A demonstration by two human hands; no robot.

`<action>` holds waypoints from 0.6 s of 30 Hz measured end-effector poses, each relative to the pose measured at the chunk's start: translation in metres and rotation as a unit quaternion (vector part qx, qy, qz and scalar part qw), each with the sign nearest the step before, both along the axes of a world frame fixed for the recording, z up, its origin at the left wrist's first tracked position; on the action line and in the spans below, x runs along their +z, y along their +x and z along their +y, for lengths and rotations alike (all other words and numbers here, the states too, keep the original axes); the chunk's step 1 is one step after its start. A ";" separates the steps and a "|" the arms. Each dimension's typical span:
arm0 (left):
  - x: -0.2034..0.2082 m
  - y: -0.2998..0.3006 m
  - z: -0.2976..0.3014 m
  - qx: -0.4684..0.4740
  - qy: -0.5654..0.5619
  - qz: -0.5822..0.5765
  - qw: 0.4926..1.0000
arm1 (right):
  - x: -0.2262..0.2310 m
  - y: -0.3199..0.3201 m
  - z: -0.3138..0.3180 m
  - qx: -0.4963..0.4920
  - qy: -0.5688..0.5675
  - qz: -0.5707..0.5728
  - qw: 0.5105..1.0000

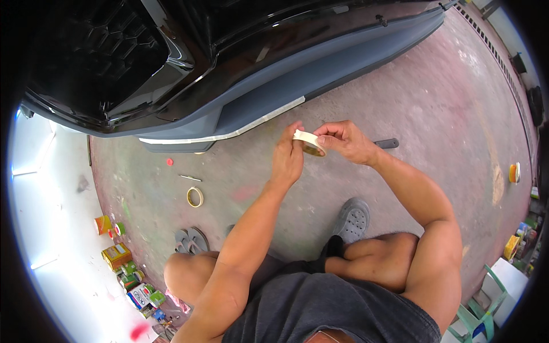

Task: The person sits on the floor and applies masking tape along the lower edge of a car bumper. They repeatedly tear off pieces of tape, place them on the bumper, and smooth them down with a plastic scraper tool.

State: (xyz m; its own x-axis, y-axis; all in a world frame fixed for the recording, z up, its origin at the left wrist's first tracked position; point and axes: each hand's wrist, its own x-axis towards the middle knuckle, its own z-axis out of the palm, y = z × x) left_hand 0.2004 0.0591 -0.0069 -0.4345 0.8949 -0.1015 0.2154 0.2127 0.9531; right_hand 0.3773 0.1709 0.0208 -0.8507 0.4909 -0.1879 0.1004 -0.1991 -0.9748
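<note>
My left hand (287,157) and my right hand (347,143) meet in front of me around a roll of cream masking tape (307,137). The left fingers pinch its left side, and the right thumb and fingers grip its right side. Just beyond is the low edge of a car's grey-and-black bumper (269,86). A pale strip of tape (251,126) runs along part of that edge, ending left of the bumper's middle.
On the floor lie a second tape roll (195,197), a thin pen-like tool (190,178), a red cap (169,162) and a dark handle (387,143) partly behind my right wrist. Flip-flops (198,240) sit near my left knee. Cans and boxes (116,255) line the left wall; a green chair (477,314) stands right.
</note>
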 end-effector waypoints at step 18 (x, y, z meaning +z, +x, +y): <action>0.020 0.017 -0.011 0.126 0.047 0.063 0.989 | 0.005 -0.002 -0.009 0.040 0.260 -0.090 0.961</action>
